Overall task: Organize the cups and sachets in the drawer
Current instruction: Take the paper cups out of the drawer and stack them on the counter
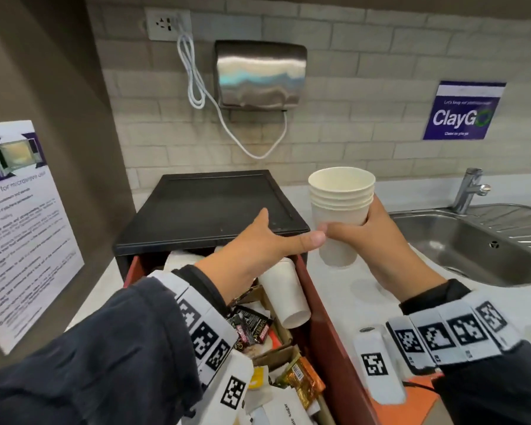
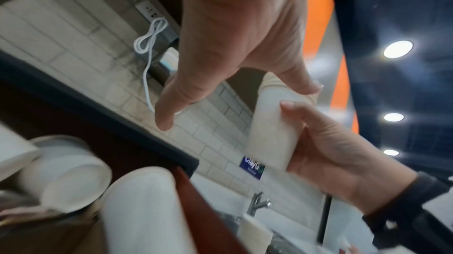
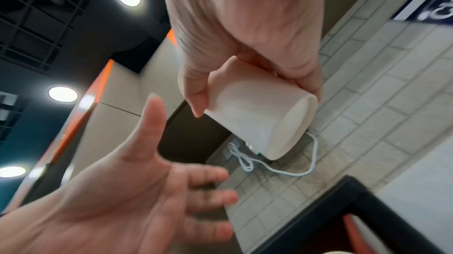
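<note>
A stack of several white paper cups (image 1: 339, 210) is upright above the counter, just right of the black organizer. My right hand (image 1: 350, 233) grips it around the lower cups, thumb in front. My left hand (image 1: 288, 231) reaches over the open drawer (image 1: 328, 326) with fingers straight, its thumb tip against the stack. In the right wrist view, that left hand (image 3: 147, 190) shows a spread, empty palm under the cup stack (image 3: 257, 122). A loose cup (image 1: 284, 292) lies on its side in the red-walled drawer, among mixed sachets (image 1: 252, 328).
The black organizer (image 1: 209, 207) sits on a white counter against a tiled wall. A steel sink (image 1: 472, 246) with a tap (image 1: 469, 188) lies to the right. A hand dryer (image 1: 259, 76) hangs on the wall. A white device (image 1: 377, 366) rests near the counter's front.
</note>
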Demonstrator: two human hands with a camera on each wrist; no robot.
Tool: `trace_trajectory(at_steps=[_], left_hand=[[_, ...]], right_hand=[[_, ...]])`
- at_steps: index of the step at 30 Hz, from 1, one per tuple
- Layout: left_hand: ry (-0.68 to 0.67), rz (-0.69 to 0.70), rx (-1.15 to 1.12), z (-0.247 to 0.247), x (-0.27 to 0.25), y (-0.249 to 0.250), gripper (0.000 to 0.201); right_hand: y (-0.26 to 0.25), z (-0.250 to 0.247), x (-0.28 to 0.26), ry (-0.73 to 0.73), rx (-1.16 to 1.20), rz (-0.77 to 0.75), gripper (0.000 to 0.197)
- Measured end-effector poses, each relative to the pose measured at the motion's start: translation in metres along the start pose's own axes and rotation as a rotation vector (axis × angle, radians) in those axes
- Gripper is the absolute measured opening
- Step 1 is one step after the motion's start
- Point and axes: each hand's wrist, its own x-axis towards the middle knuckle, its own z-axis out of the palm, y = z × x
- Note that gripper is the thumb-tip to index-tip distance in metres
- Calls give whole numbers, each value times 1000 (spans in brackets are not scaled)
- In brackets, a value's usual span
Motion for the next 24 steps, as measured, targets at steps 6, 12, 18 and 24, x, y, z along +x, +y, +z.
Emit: trace_trajectory(at_steps=[6,12,18,24], left_hand=[[180,-211,74,18,29,-55,93],[271,-359,28,32,54,-94,79],[273,-441,13,41,63,-103,82],[295,-458,-68,38,65,-102,74]], right_hand=[[62,-29,15,159,107,189,90],[126,-32,16,200,127,382,81],[156,-27,26,182,73,512,71],[175,-21,22,92,-107,708,81]])
